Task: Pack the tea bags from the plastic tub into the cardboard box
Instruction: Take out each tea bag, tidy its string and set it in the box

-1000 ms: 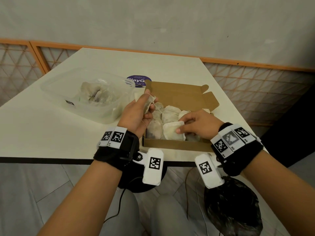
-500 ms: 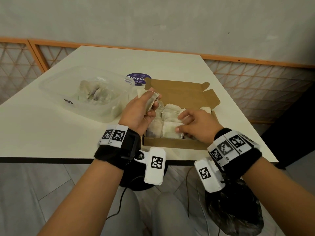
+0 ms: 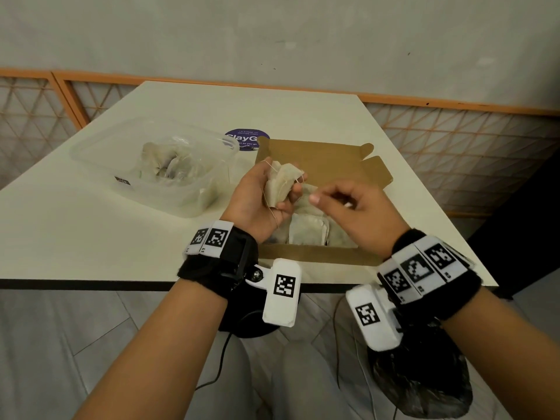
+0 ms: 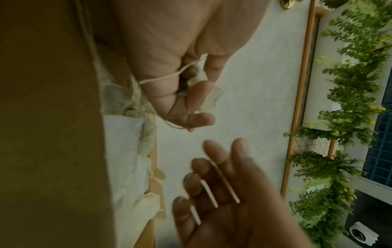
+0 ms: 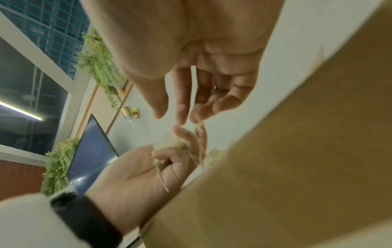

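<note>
Now left hand point(image 3: 257, 198) clutches tea bags point(image 3: 283, 184); right hand point(image 3: 360, 207) hovers loose, empty.

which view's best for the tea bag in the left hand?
Head view: the tea bag shows whole, string included, gripped in the left hand. The left wrist view shows only bits between the fingers; the right wrist view shows a small blurred lump.

Crumpled tea bags point(image 3: 283, 184) held above the open cardboard box point(image 3: 315, 256), part-filled; more in the clear plastic tub point(image 3: 127, 177).
</note>
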The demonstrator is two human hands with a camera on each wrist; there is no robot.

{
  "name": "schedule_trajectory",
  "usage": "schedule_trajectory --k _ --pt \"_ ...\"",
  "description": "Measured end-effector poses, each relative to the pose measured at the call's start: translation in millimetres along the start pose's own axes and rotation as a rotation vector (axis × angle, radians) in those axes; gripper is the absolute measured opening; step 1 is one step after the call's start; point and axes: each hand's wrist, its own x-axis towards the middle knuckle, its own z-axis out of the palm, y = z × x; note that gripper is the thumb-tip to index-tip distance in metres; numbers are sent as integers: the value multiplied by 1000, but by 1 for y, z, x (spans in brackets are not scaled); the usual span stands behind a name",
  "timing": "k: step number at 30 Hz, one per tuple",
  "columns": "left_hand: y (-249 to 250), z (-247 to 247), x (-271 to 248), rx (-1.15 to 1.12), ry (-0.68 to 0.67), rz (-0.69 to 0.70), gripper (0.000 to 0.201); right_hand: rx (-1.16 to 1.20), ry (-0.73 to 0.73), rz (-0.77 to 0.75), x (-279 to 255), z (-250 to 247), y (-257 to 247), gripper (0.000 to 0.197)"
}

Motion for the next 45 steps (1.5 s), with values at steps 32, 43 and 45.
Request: schedule_trajectory --k 32,43,45 --pt "-9 2 3 44 9 123 29 -450 -251 336 29 -91 27 11" --pt "-9 6 1 175 -80 16 36 -444 7 100 50 -76 25 34" --pt "-11 8 1 182 -116 -30 36 -338 -105 -23 43 -65 6 46"
